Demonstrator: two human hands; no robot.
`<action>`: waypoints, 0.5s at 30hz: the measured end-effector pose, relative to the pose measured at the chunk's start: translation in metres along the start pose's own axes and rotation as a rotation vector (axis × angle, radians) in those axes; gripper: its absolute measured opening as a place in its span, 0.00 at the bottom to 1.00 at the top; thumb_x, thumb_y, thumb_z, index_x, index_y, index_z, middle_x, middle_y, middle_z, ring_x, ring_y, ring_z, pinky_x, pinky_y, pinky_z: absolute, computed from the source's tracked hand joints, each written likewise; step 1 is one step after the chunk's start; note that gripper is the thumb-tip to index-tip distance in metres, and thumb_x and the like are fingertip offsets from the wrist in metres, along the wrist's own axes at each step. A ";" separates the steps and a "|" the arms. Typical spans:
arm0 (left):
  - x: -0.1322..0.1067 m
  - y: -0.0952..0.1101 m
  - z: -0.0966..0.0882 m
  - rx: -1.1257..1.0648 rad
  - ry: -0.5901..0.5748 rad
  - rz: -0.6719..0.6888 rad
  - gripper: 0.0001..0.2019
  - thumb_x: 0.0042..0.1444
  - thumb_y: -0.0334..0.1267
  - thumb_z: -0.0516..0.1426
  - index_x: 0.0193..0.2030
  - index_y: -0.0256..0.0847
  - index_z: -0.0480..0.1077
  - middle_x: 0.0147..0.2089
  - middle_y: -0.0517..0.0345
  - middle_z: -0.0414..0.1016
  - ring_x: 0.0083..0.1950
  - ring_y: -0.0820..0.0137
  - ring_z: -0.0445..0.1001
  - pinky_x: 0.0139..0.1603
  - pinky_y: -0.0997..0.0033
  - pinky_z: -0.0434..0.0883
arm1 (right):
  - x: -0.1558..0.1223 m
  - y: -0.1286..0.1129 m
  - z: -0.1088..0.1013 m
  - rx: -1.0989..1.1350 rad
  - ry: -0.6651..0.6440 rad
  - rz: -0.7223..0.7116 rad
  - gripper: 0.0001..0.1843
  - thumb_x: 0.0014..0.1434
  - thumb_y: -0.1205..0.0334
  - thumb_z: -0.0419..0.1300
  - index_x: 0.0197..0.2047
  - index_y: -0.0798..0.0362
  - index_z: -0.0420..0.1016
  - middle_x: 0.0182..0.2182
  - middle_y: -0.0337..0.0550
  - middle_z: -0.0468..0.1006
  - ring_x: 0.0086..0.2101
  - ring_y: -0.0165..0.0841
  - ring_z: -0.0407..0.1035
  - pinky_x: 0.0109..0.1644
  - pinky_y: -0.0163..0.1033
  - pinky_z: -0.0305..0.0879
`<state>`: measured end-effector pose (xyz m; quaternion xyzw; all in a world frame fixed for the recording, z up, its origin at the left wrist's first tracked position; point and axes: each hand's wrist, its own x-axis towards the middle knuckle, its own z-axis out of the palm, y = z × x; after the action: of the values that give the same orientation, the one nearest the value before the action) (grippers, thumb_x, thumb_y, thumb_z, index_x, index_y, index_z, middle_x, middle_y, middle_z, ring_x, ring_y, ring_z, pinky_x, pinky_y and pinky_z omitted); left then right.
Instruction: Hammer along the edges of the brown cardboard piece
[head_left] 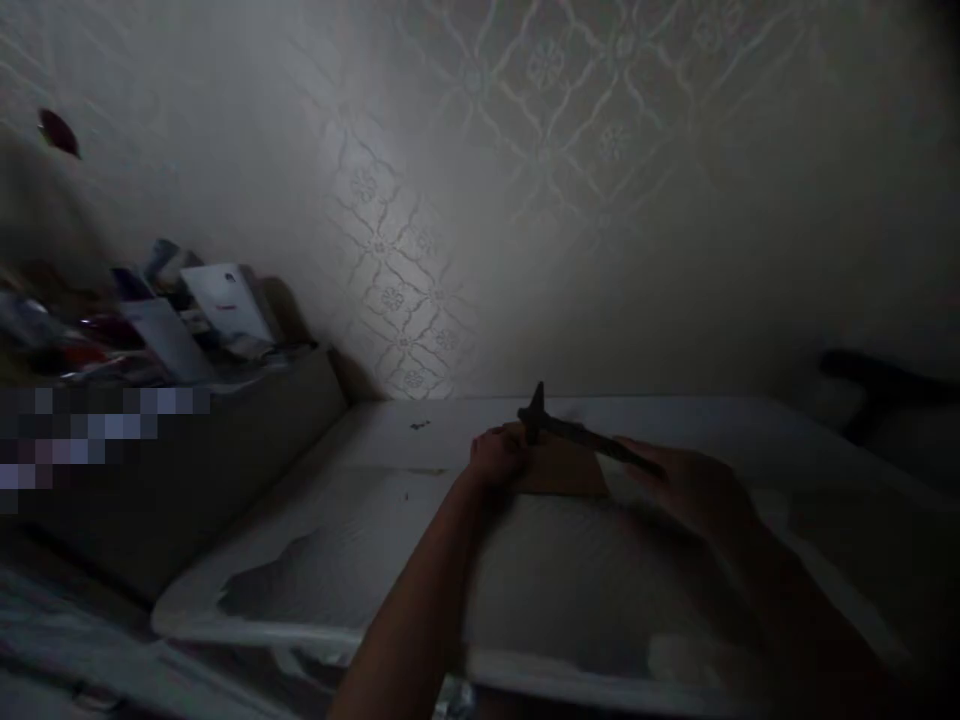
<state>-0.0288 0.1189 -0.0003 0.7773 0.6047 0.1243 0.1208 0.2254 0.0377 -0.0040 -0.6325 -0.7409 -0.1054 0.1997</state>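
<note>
My right hand (694,485) is wrapped around the handle of a hammer (589,437), whose dark head is over a brown board (562,476). Flat on the white table, the board looks like wood or cardboard; the dim light does not show which. At the board's left edge rests my left hand (496,456), fingers curled close beside the hammer head. Whatever is between those fingers is too dark and small to make out. Whether the hammer head touches anything cannot be seen.
Several small dark bits (420,426) lie on the table (360,520), left of the board. A cabinet (247,470) stands at the left, with a white box (229,303) and clutter on top. Behind is a patterned wall (525,250); a dark object (885,380) is at right.
</note>
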 end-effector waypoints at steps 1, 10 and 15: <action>0.000 0.000 0.000 0.001 0.000 0.005 0.12 0.54 0.40 0.57 0.45 0.44 0.74 0.52 0.57 0.74 0.52 0.65 0.72 0.52 0.72 0.67 | 0.000 0.000 0.000 -0.004 0.001 -0.003 0.21 0.63 0.54 0.49 0.59 0.39 0.68 0.43 0.42 0.81 0.37 0.42 0.77 0.35 0.41 0.70; -0.001 -0.001 0.000 0.001 0.001 0.019 0.12 0.55 0.40 0.57 0.45 0.43 0.75 0.51 0.56 0.75 0.51 0.64 0.73 0.51 0.72 0.67 | 0.000 0.002 0.003 0.011 0.007 -0.007 0.21 0.62 0.53 0.50 0.58 0.37 0.68 0.42 0.40 0.81 0.37 0.42 0.77 0.35 0.41 0.70; -0.001 0.001 -0.001 -0.030 -0.005 -0.003 0.12 0.54 0.40 0.57 0.44 0.42 0.75 0.52 0.55 0.74 0.52 0.63 0.71 0.52 0.72 0.66 | 0.000 0.001 0.004 0.014 0.004 0.032 0.21 0.62 0.52 0.51 0.58 0.38 0.69 0.42 0.40 0.81 0.37 0.41 0.77 0.34 0.40 0.70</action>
<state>-0.0285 0.1180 0.0008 0.7748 0.6036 0.1314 0.1341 0.2260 0.0396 -0.0072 -0.6427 -0.7311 -0.0983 0.2070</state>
